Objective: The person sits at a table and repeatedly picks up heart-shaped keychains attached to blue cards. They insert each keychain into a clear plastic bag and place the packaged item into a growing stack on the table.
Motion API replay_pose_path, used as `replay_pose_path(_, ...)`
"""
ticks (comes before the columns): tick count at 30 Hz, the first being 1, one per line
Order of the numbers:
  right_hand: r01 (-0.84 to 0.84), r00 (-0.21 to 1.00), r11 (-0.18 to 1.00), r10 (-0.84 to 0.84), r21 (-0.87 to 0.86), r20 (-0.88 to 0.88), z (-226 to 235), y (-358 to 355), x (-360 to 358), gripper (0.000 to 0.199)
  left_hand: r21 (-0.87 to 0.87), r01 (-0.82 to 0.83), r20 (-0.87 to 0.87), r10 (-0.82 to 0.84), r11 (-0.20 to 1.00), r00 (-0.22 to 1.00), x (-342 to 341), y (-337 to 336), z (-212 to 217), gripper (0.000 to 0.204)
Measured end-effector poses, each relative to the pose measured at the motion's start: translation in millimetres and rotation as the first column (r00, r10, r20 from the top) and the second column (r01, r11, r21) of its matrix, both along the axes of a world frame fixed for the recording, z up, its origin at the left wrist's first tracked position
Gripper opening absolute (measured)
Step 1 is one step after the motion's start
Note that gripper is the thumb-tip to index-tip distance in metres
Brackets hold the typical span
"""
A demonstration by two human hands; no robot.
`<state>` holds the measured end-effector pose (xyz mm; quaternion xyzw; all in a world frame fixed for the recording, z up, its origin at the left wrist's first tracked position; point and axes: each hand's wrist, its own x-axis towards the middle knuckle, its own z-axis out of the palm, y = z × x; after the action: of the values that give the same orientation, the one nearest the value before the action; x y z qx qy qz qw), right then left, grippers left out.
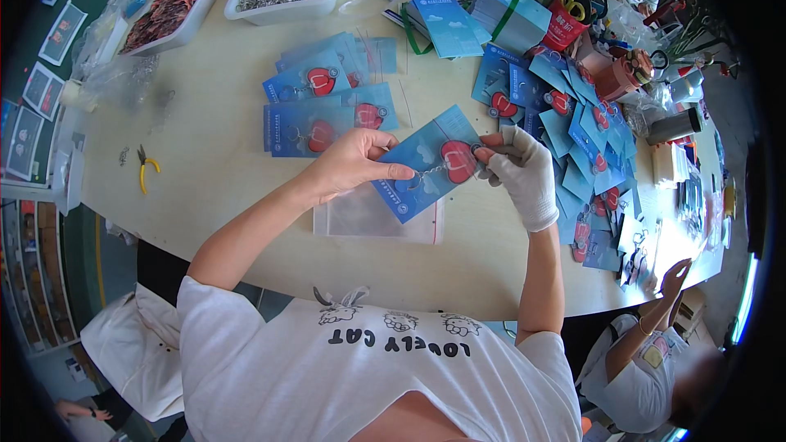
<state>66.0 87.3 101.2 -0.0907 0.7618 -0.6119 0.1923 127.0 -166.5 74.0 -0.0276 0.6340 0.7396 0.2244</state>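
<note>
- I see the left hand [356,165] gripping the left part of a blue card [427,133], with the thumb on the front and the other fingers mostly hidden behind it.
- The right hand [521,180], in a white glove, has its fingers drawn together at the card's right edge. I cannot tell if they pinch the edge or only touch it.
- The card is between the two hands, tilted, and its long side runs from low left to high right.
- A red heart charm [458,161] lies on the card's front, nearer to the right hand. Its silver chain [431,169] runs back to the left thumb, which makes the end of the chain hard to see.
- A clear bag [372,221] lies on the tabletop [221,196], just below the card as I look down. The left hand is nearer to it. The card and the left hand hide its top part, so I cannot find its mouth. I cannot tell if the card touches it.
- Farther left and up, more cards with charms [286,127] lie in rows.
- To the right is a big messy pile of cards [577,135], where many overlap and hide each other.
</note>
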Motion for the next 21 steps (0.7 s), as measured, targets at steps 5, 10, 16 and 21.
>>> replay_pose_path(5, -0.188, 0.981, 0.975, 0.191, -0.117, 0.016, -29.3, 1.7, 9.7, 0.009, -0.03, 0.094, 0.043, -0.093, 0.995, 0.995, -2.0, 4.5, 1.6, 0.023)
replay_pose_path(10, -0.254, 0.967, 0.965, 0.251, -0.06, -0.049, -35.4, -6.4, 25.3, 0.008, -0.136, 0.149, 0.006, -0.149, 0.98, 0.989, 3.6, 6.9, -2.0, 0.023)
replay_pose_path(16, -0.357, 0.831, 0.917, 0.398, 0.177, -0.389, -22.3, 12.3, 22.0, 0.018, -0.375, 0.301, -0.053, -0.345, 0.877, 0.937, -6.9, 0.3, 12.1, 0.028)
replay_pose_path(21, 0.588, 0.544, 0.578, 0.235, 0.566, -0.805, -2.1, 107.8, -35.8, 0.053, -0.788, -0.134, -0.343, -0.247, 0.601, 0.906, -28.4, -60.7, 41.8, 0.03)
